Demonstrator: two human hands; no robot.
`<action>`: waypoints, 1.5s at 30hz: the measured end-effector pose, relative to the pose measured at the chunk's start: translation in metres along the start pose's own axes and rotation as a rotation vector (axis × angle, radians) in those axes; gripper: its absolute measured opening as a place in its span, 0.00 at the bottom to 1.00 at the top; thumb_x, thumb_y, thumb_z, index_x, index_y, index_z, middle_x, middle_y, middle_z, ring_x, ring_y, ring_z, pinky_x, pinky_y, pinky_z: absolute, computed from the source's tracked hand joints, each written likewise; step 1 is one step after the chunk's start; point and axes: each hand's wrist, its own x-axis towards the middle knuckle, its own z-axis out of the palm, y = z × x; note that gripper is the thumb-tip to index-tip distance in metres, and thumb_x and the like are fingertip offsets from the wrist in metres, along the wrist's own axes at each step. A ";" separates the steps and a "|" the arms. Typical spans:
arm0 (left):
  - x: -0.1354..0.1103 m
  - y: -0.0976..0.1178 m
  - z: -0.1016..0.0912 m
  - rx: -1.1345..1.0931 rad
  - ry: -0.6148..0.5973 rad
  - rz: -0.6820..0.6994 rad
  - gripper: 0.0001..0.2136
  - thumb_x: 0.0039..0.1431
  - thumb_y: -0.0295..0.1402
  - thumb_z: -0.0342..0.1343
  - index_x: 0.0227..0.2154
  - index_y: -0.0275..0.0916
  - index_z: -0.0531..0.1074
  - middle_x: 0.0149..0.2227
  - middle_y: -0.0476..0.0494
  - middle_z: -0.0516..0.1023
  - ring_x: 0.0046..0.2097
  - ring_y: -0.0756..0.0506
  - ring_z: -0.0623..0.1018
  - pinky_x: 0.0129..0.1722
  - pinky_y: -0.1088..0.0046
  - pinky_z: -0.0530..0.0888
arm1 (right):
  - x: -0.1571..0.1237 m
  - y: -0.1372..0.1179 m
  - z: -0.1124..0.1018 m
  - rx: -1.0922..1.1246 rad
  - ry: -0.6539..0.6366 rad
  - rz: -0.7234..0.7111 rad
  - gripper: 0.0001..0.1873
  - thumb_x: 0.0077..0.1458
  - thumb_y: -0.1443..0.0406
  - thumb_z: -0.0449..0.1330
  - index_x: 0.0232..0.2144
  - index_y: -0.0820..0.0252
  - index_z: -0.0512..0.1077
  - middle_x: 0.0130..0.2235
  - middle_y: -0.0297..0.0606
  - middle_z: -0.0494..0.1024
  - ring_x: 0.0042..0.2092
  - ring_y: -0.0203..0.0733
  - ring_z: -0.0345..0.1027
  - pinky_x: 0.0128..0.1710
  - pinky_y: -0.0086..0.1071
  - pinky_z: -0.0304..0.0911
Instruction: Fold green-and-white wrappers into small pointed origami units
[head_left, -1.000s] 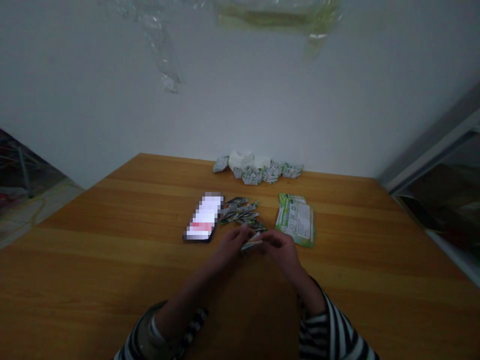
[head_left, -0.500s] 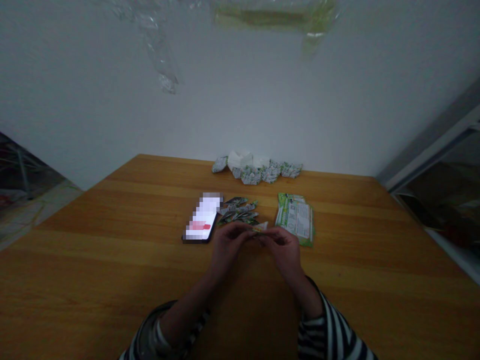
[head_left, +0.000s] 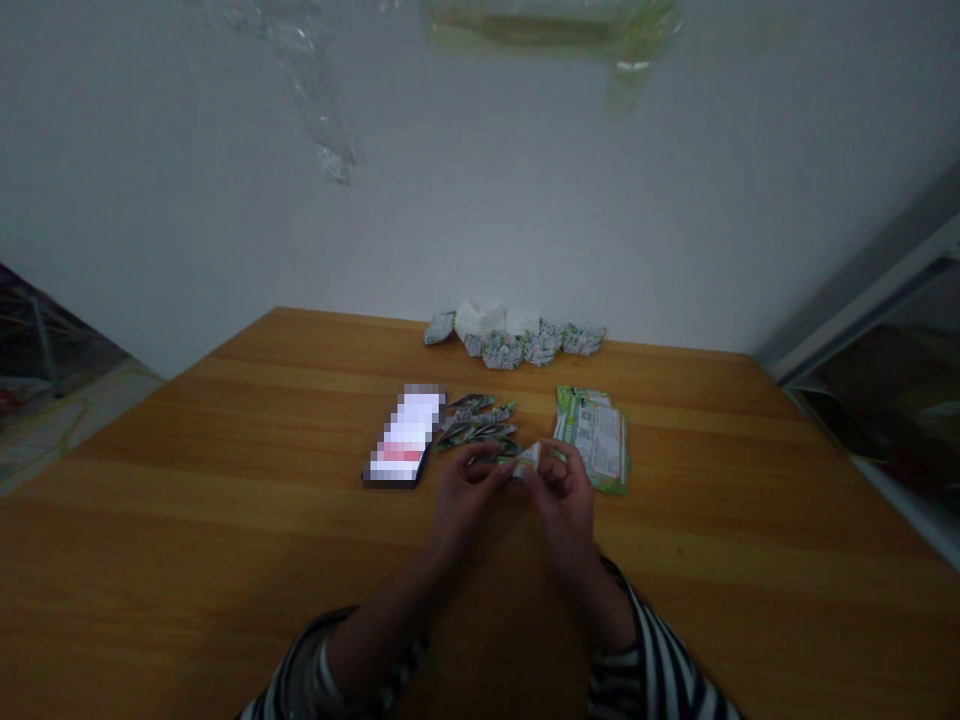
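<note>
Wooden tabletop (head_left: 225,480): left hand (head_left: 466,495), right hand (head_left: 564,500) pinching a folded wrapper (head_left: 527,458) (green-and-white).

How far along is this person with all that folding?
Fairly far, it seems, though the full amount can't be told. Done: a row of folded green-and-white pieces farthest away, and a nearer cluster of folded strips. In hand: a small folded piece pinched between the left hand and right hand. Left: a flat green printed packet, unfolded.

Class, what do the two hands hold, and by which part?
A small folded piece of green-and-white printed wrapper, pinched at its opposite ends by the fingertips of the left hand and right hand.
</note>
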 end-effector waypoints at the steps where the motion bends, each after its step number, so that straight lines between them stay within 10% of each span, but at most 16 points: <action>1: 0.000 0.002 -0.001 0.037 -0.038 0.055 0.20 0.48 0.40 0.65 0.43 0.35 0.72 0.31 0.42 0.83 0.33 0.44 0.81 0.35 0.71 0.75 | 0.001 -0.001 -0.002 -0.071 -0.001 -0.043 0.20 0.51 0.65 0.64 0.47 0.56 0.66 0.24 0.26 0.69 0.26 0.34 0.65 0.30 0.28 0.63; 6: 0.000 0.012 -0.005 0.209 -0.129 0.247 0.16 0.61 0.43 0.51 0.41 0.38 0.78 0.44 0.41 0.81 0.47 0.41 0.79 0.49 0.65 0.72 | 0.007 0.000 -0.015 -0.331 -0.104 -0.187 0.18 0.53 0.63 0.62 0.48 0.55 0.73 0.40 0.39 0.80 0.40 0.43 0.73 0.44 0.37 0.68; 12: 0.005 0.011 -0.008 0.201 -0.154 0.156 0.12 0.53 0.38 0.61 0.34 0.35 0.81 0.34 0.41 0.83 0.37 0.41 0.81 0.40 0.67 0.76 | 0.013 0.013 -0.016 -0.189 -0.197 0.019 0.20 0.56 0.58 0.60 0.50 0.53 0.74 0.45 0.40 0.80 0.37 0.45 0.75 0.39 0.39 0.71; 16: 0.005 0.011 -0.009 0.262 -0.076 0.272 0.08 0.52 0.34 0.61 0.34 0.38 0.81 0.38 0.40 0.83 0.41 0.41 0.80 0.43 0.66 0.76 | 0.011 0.010 -0.012 -0.137 -0.257 0.030 0.22 0.57 0.54 0.59 0.51 0.54 0.73 0.53 0.40 0.76 0.52 0.49 0.70 0.50 0.42 0.67; 26: 0.003 0.002 -0.007 0.339 -0.185 0.473 0.10 0.57 0.29 0.57 0.40 0.43 0.80 0.44 0.41 0.81 0.46 0.43 0.78 0.50 0.64 0.73 | 0.011 0.002 -0.007 -0.067 -0.234 0.079 0.24 0.54 0.49 0.60 0.48 0.55 0.75 0.52 0.42 0.77 0.54 0.50 0.69 0.55 0.45 0.64; 38: 0.002 0.004 -0.003 0.146 -0.244 0.230 0.14 0.56 0.32 0.58 0.46 0.37 0.74 0.49 0.37 0.78 0.46 0.41 0.79 0.47 0.63 0.76 | 0.012 0.004 -0.013 -0.166 -0.314 0.002 0.19 0.59 0.53 0.55 0.48 0.52 0.75 0.51 0.38 0.77 0.57 0.49 0.65 0.59 0.45 0.57; 45: -0.002 0.002 -0.004 0.521 -0.299 0.553 0.19 0.59 0.25 0.50 0.54 0.42 0.67 0.54 0.38 0.73 0.56 0.42 0.72 0.55 0.61 0.71 | 0.013 -0.002 -0.017 -0.427 -0.349 -0.252 0.16 0.63 0.60 0.52 0.49 0.52 0.74 0.51 0.40 0.76 0.52 0.46 0.67 0.55 0.40 0.61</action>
